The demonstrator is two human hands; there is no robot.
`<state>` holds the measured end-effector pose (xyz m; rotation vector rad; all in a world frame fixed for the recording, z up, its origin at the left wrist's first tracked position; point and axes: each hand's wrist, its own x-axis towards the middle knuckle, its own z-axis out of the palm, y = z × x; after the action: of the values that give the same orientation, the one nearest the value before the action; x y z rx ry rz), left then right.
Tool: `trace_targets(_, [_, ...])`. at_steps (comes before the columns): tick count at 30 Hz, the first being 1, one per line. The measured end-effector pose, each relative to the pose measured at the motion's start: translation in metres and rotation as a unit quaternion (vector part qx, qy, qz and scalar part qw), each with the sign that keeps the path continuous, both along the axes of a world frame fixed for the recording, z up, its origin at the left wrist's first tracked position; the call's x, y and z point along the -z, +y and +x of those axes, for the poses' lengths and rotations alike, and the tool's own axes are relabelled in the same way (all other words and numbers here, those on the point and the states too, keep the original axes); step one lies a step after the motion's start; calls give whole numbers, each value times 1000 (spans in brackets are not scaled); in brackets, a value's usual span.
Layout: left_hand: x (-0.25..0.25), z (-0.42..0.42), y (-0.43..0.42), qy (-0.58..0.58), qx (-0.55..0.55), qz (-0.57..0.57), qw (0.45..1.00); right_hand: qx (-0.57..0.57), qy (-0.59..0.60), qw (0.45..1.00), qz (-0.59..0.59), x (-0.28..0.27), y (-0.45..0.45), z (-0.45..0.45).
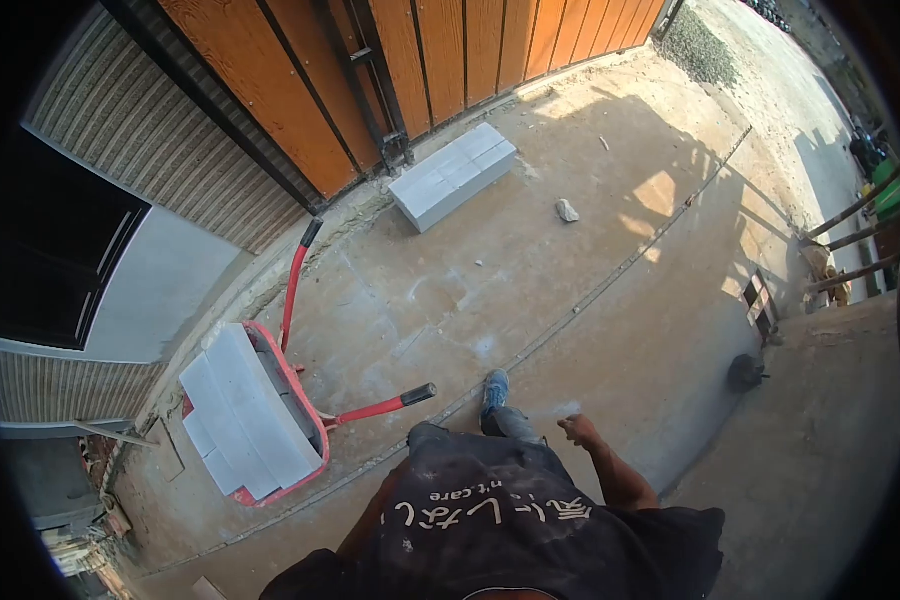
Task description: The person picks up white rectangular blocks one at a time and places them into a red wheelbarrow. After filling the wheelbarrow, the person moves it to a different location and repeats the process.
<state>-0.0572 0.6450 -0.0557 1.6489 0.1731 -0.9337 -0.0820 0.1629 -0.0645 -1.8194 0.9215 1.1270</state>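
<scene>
My right hand (579, 432) hangs beside my body, its fingers curled in, with nothing visible in them. My left hand is hidden behind my torso; only part of that arm shows. To my left stands a red wheelbarrow (322, 462) loaded with several pale grey lightweight blocks (253, 410). Its two red handles end in black grips, the nearer grip (419, 394) lying in front of my left side. Neither grip is touched by a visible hand. My blue shoe (495, 385) is planted on the concrete.
More pale blocks (454, 175) are stacked by the orange wooden gate (440, 60). A stone (567, 210) lies on the concrete floor (390, 290), which a narrow groove (610, 280) crosses. A dark lump (745, 373) sits at the right, and a gravel heap (698, 50) lies beyond.
</scene>
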Motion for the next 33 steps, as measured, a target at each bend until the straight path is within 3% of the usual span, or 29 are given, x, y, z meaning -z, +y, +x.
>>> trace_targets(1, [-4, 10, -19, -47, 56, -22, 997, -95, -28, 995, -29, 5, -17, 24])
trace_targets(2, [-60, 61, -47, -40, 55, -27, 997, -189, -55, 979, -56, 9, -30, 48])
trace_targets(3, [-125, 126, -64, 268, -94, 0, 959, -196, -99, 974, -51, 13, -42, 78])
trace_targets(5, [-159, 189, -85, 187, -190, -97, 959, -199, -174, 963, -59, 19, -60, 143])
trace_targets(6, [-151, 213, -90, 190, -198, -102, 956, -194, -204, 957, -73, 21, -68, 181])
trace_targets(8, [-121, 269, -93, 40, -273, -26, 961, -154, -244, 956, -57, 18, -65, 267])
trace_targets(9, [-105, 290, -100, 40, -276, -27, 960, -157, -244, 955, -57, 6, -67, 309])
trace_targets(11, [-73, 331, -109, 93, -349, -1, 933, -183, -298, 935, -51, -20, -70, 386])
trace_targets(14, [-30, 402, -112, 172, -398, -63, 899, -229, -328, 915, -58, -1, -81, 482])
trace_targets(18, [24, 495, -122, 193, -455, -27, 869, -335, -243, 908, -69, 29, -125, 587])
trace_targets(20, [41, 552, -123, 196, -460, -25, 866, -322, -172, 924, -110, 38, -145, 645])
trace_targets(24, [75, 632, -151, 198, -467, 64, 859, -284, -184, 932, -130, 48, -185, 755])
trace_targets(26, [136, 663, -149, 209, -468, 103, 852, -288, -172, 934, -121, 54, -186, 810])
trace_targets(27, [203, 659, -137, 86, -359, 230, 900, -289, -164, 936, -116, 71, -186, 837])
trace_targets(28, [252, 666, -131, -40, -231, 345, 909, -292, -159, 936, -111, 105, -188, 864])
trace_targets(29, [262, 692, -135, -34, -231, 350, 907, -349, -158, 918, -105, 154, -194, 888])
trace_targets(31, [266, 746, -159, 49, -393, 344, 852, -417, -144, 892, -94, 234, -200, 936])
trace_targets(33, [338, 778, -156, 65, -420, 326, 844, -396, -181, 892, -122, 283, -185, 990])
